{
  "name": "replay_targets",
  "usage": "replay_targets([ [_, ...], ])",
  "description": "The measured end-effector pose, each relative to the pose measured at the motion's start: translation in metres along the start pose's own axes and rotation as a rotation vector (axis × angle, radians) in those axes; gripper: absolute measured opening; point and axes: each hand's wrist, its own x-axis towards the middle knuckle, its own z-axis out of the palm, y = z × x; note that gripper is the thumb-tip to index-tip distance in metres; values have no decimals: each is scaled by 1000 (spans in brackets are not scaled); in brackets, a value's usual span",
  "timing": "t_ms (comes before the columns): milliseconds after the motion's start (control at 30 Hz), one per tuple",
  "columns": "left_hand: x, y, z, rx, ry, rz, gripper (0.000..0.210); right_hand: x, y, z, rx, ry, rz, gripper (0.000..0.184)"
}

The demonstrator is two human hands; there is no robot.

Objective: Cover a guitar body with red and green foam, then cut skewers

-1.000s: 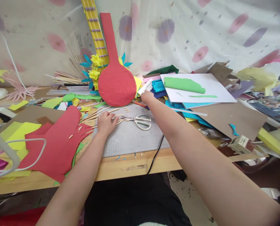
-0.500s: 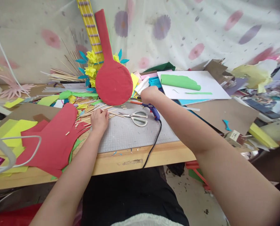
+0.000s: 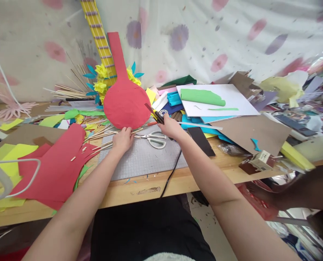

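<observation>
My left hand is closed over thin wooden sticks at the left edge of the grey cutting mat. Beside its fingertips lie scissors with pale handles. My right hand grips a black utility knife, its dark blade pointing up and left in front of the red banjo-shaped cutout. That cutout stands upright, leaning toward a yellow fretted neck with strings. Under my right hand and forearm the glue gun is mostly hidden; its black cord runs off the table's front edge.
Red sheets and yellow paper lie left. A white board bears a green roll. A black phone-like slab and a small carton lie right. Another person's foot rests on a red stool.
My right hand has drawn back from the rear of the table and now shows the utility knife. My left hand stays at the sticks. The view has shifted slightly.
</observation>
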Motion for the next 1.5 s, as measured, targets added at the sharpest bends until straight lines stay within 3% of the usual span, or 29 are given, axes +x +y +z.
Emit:
replay_targets([
  [200, 49, 5, -2, -38, -107, -14, 43, 5, 7, 56, 712, -18, 59, 21],
  [367, 61, 6, 8, -78, -104, -63, 52, 7, 12, 74, 937, -2, 101, 12],
  [500, 51, 8, 14, -84, 0, -50, 45, 7, 13, 70, 1018, -49, 75, 9],
  [667, 21, 14, 0, -69, 108, -50, 38, 6, 15, 69, 1044, -73, 22, 9],
  [767, -2, 12, -6, -103, 64, -34, 34, 3, 15, 65, 1028, -68, 7, 13],
  [900, -24, 6, -2, -185, -94, 28, 33, -4, 10, 60, 1121, -99, 55, 12],
  [1067, -18, -2, 6, -184, -49, -57, 34, -13, -4, 66, 1348, -304, 195, 9],
  [1167, -12, -5, 7, -184, 20, -116, 33, -12, -10, 77, 1295, -248, 255, 12],
  [1300, -19, -3, 5, -145, 136, -115, 30, -2, -10, 89, 982, -65, 186, 13],
  [1400, -30, 1, 5, -111, 85, -96, 27, 7, -6, 91, 712, -1, 110, 19],
  [1500, -35, 3, 7, -63, 40, -77, 25, 7, -2, 84, 574, -19, 68, 26],
])
